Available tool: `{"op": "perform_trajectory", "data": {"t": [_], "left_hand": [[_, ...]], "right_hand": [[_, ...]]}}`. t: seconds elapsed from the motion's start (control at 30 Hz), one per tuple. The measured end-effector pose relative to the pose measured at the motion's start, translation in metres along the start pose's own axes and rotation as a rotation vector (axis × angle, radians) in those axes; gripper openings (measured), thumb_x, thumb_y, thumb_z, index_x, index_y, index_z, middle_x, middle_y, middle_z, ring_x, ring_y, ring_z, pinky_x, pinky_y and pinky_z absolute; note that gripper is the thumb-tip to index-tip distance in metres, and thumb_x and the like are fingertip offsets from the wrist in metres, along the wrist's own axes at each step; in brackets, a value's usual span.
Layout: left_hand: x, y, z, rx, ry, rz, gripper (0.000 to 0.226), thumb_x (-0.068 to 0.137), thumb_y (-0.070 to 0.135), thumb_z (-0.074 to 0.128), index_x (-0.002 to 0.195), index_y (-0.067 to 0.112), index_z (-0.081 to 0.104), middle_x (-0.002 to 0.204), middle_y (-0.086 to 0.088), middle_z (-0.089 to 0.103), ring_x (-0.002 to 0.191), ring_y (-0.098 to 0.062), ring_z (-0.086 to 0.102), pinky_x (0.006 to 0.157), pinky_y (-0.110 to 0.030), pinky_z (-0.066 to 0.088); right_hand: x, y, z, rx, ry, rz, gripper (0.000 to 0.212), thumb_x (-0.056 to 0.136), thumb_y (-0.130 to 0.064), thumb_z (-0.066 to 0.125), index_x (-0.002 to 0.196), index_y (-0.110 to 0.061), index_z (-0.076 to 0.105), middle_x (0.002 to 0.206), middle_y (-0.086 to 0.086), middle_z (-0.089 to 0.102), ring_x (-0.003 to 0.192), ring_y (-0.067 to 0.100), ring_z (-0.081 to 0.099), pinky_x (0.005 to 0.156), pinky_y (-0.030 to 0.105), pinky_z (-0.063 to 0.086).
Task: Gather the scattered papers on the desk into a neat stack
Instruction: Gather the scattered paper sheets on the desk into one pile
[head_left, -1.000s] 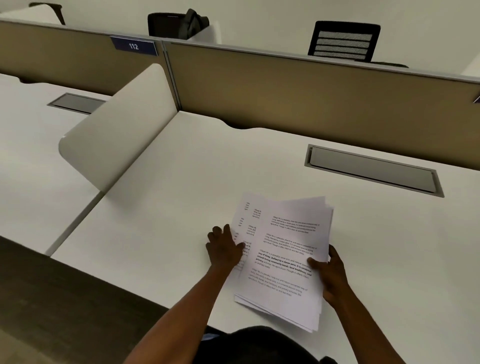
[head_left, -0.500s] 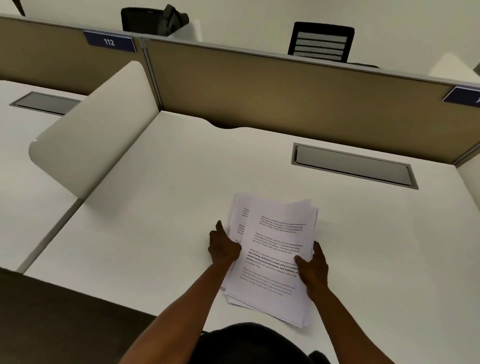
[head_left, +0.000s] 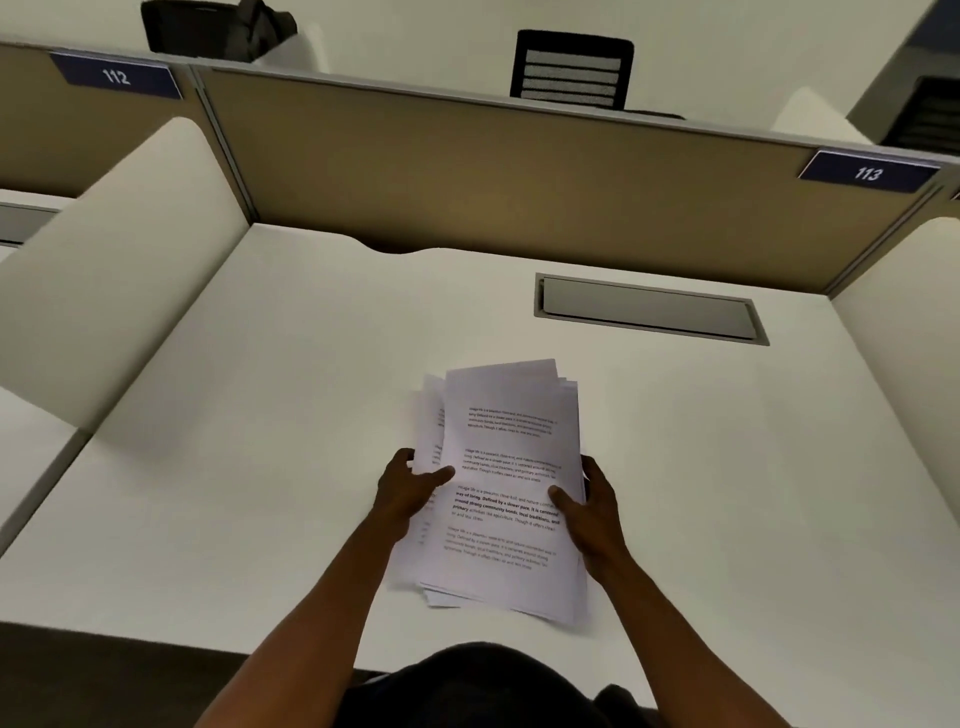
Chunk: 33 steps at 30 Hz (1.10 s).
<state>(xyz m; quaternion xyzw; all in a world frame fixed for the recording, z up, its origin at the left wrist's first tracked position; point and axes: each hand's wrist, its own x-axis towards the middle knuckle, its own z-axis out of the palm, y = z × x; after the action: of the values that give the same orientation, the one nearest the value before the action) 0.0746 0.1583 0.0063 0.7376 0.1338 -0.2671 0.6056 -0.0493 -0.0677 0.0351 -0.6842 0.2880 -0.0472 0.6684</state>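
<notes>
A pile of several white printed papers (head_left: 509, 452) sits near the front middle of the white desk (head_left: 260, 467), its sheets slightly fanned at the top and left edges. My left hand (head_left: 410, 486) grips the pile's left edge, thumb on the top sheet. On the opposite edge my right hand (head_left: 587, 506) holds the pile, thumb pressed on the printed page. The pile looks tilted up a little between both hands, its lower end near the desk's front edge.
A grey cable hatch (head_left: 649, 312) is set in the desk behind the papers. A tan partition (head_left: 467, 171) with tags 112 and 113 closes the back. Rounded white side dividers (head_left: 104, 280) stand left and right. Black chairs show beyond the partition.
Both hands have closed in on the pile's side edges and squared the sheets closer together. The fanned papers are narrower than before, and my view has shifted right.
</notes>
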Motion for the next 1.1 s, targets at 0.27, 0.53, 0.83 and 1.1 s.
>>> {"op": "perform_trajectory", "data": {"t": [0.27, 0.53, 0.83, 1.1], "left_hand": [[-0.003, 0.014, -0.007, -0.209, -0.341, 0.042, 0.056, 0.073, 0.008, 0.086, 0.125, 0.015, 0.064, 0.121, -0.014, 0.072, 0.106, -0.033, 0.072, 0.088, -0.05, 0.06], [-0.026, 0.035, 0.001, -0.336, -0.616, 0.109, 0.053, 0.089, 0.012, 0.072, 0.139, 0.017, 0.054, 0.135, -0.015, 0.064, 0.122, -0.038, 0.062, 0.094, -0.049, 0.056], [-0.065, 0.051, 0.066, -0.441, -0.928, 0.031, 0.041, 0.098, 0.009, 0.059, 0.138, 0.017, 0.057, 0.139, -0.013, 0.061, 0.125, -0.031, 0.06, 0.105, -0.045, 0.051], [-0.076, 0.048, 0.087, -0.466, -0.854, -0.018, 0.044, 0.099, 0.01, 0.058, 0.142, 0.009, 0.051, 0.137, -0.014, 0.062, 0.125, -0.034, 0.059, 0.108, -0.05, 0.048]], "right_hand": [[-0.001, 0.002, -0.003, 0.127, -0.042, 0.034, 0.045, 0.087, -0.006, 0.07, 0.124, -0.03, 0.058, 0.12, 0.005, 0.068, 0.103, 0.029, 0.069, 0.083, 0.051, 0.059], [0.001, -0.005, -0.025, 0.318, -0.086, 0.136, 0.048, 0.085, -0.009, 0.071, 0.129, -0.021, 0.058, 0.124, 0.01, 0.069, 0.108, 0.03, 0.068, 0.085, 0.047, 0.059], [-0.012, 0.0, -0.076, 0.679, -0.273, 0.452, 0.052, 0.096, -0.026, 0.056, 0.145, -0.012, 0.046, 0.147, 0.024, 0.047, 0.136, 0.043, 0.044, 0.114, 0.063, 0.029], [-0.015, 0.008, -0.085, 0.791, -0.226, 0.501, 0.054, 0.096, -0.034, 0.055, 0.142, -0.006, 0.049, 0.143, 0.024, 0.051, 0.134, 0.043, 0.046, 0.108, 0.06, 0.039]]}}
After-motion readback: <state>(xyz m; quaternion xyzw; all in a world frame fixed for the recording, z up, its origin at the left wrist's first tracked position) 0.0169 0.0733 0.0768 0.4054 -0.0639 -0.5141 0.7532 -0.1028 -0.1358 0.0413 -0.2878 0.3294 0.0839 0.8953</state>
